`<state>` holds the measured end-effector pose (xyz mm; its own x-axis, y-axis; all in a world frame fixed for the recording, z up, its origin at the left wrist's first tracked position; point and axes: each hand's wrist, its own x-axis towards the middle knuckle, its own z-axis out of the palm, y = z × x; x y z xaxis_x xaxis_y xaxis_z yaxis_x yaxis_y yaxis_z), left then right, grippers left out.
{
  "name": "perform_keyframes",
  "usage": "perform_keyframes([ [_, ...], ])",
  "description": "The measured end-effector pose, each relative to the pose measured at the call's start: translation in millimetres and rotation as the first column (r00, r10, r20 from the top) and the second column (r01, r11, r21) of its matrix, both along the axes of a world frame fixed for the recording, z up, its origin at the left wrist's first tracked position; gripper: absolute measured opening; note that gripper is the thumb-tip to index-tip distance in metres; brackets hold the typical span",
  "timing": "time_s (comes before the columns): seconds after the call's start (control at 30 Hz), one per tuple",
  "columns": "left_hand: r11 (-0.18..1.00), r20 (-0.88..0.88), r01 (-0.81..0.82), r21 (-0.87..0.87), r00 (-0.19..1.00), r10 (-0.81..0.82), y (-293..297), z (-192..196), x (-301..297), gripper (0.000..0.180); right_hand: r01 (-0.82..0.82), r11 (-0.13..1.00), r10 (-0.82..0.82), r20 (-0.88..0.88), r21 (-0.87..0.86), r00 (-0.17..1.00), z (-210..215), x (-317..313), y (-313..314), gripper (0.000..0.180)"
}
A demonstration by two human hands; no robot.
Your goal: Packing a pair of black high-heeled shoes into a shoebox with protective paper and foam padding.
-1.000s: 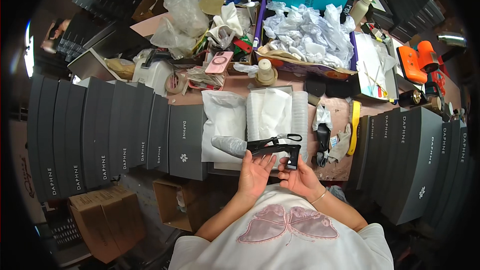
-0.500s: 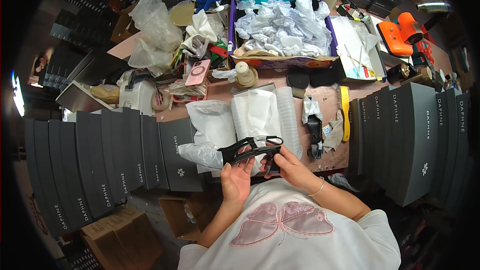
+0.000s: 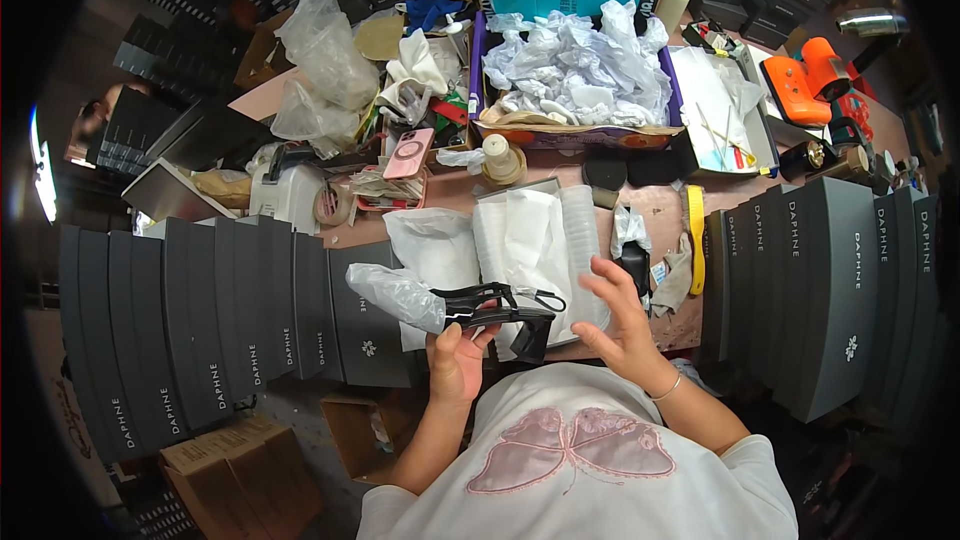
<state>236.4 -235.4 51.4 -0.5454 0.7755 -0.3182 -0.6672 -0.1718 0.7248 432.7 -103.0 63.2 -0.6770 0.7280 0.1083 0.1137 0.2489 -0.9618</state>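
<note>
Shoe (image 3: 495,308) sat in the left hand (image 3: 455,360), just before the table (image 3: 660,210) edge, w/ a stuffed plastic bag (image 3: 395,295) at its left end. Right hand (image 3: 620,315) hovered just right of the shoe, apart from it. Behind both lay sheets of wrapping paper (image 3: 525,240) on the table. Farther back, a box of crumpled paper (image 3: 580,75); phone (image 3: 408,153) left of it, tape roll (image 3: 500,160) betw. phone & box front. Rows of upright boxes stood left (image 3: 200,320) & right (image 3: 840,280) of the person.

glossy black shoe (image 3: 497,308), crinkled clear plastic bag (image 3: 396,294)
</note>
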Motion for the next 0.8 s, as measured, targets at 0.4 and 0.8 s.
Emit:
perform_keyframes([
  [0.4,0.983,-0.093,0.175,-0.054,0.979,-0.179,-3.1,1.7,10.9,0.048,-0.282,0.959,0.280,0.087,0.011,0.956,-2.2,-5.7,12.5,0.011],
  [0.8,0.995,0.283,-0.038,-0.090,0.957,0.062,8.7,-8.1,2.6,0.048,-0.152,0.732,0.153,-0.057,-0.664,0.987,-24.3,34.5,-5.3,0.042],
])
